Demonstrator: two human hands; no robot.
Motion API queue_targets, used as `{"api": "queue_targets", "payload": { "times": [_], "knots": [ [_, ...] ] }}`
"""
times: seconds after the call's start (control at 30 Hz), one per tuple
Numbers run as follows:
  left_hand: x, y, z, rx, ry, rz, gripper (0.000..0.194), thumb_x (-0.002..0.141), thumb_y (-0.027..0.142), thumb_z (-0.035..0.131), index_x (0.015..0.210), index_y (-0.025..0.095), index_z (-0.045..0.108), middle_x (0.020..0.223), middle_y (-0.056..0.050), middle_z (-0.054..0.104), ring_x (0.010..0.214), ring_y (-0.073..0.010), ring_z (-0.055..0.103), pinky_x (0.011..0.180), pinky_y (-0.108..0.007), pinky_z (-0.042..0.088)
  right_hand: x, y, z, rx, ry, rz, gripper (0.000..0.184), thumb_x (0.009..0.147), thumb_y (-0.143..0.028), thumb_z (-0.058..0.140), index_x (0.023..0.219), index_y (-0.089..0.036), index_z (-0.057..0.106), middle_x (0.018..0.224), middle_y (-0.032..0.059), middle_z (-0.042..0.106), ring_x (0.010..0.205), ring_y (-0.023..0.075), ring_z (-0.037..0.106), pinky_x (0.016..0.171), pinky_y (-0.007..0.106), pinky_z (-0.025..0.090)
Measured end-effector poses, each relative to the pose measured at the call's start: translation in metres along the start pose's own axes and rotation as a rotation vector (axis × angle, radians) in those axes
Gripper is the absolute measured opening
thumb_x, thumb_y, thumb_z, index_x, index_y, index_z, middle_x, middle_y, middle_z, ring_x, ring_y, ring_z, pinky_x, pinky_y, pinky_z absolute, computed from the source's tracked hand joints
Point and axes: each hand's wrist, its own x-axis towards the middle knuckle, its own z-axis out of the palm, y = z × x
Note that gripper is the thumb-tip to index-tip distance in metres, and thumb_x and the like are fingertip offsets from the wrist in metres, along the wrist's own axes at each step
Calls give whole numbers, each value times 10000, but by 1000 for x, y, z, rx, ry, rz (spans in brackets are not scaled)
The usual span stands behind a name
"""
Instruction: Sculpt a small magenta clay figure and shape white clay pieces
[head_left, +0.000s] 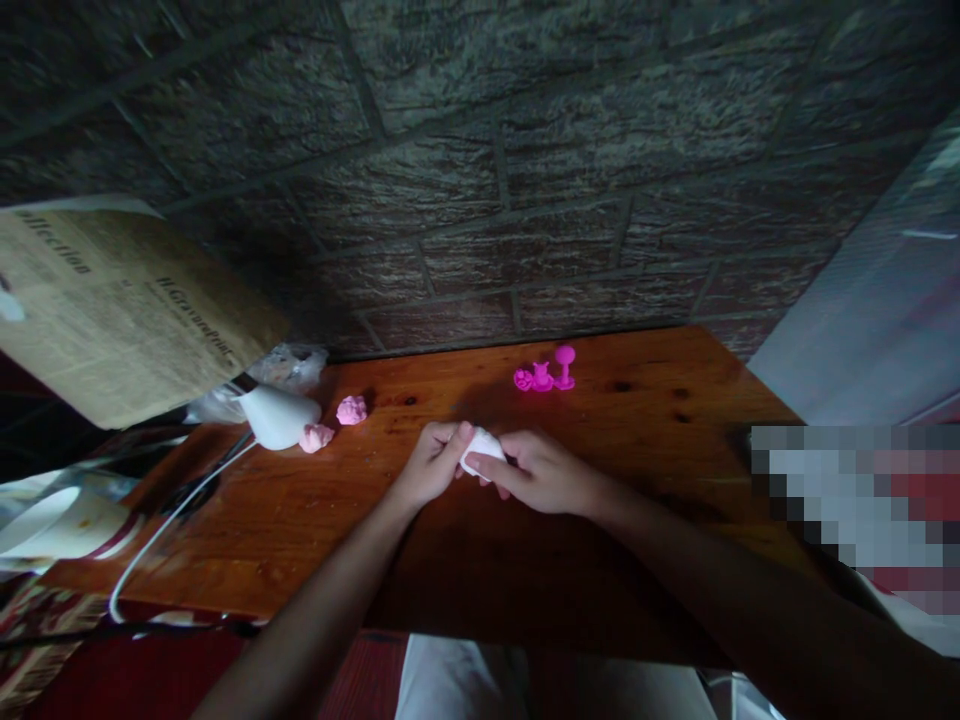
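Note:
Both my hands meet over the middle of a wooden table. My left hand and my right hand are closed together on a small white lump, pinching it from either side. The lump looks like soft clay or dough. Beyond the hands, near the wall, stand three small bright pink moulded pieces. To the left lie two pale pink lumps beside a white rounded object.
A brick-patterned wall rises behind the table. A brown printed paper sheet hangs at the left, with crumpled clear plastic below it. A white cable runs across the table's left side. A white cup sits at far left.

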Motion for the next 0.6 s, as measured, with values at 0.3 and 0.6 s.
{"api": "queue_targets", "payload": {
  "times": [0.3,0.6],
  "knots": [
    [2,0,5,23,-86,-96,746,852,810,417,534,151,560,424,19,474,392,-71,362,419,-219,282,0,5,-5,50,5,5,669,957,-697,381,666,-160,655,578,10,623,548,110,583,586,226,425],
    [0,-3,0,-19,67,-116,784,836,848,367,439,178,457,356,28,391,356,-76,365,411,-233,272,-3,2,0,72,-44,11,595,926,-683,480,732,-153,669,629,26,660,562,115,592,572,227,425]
  ]
}}
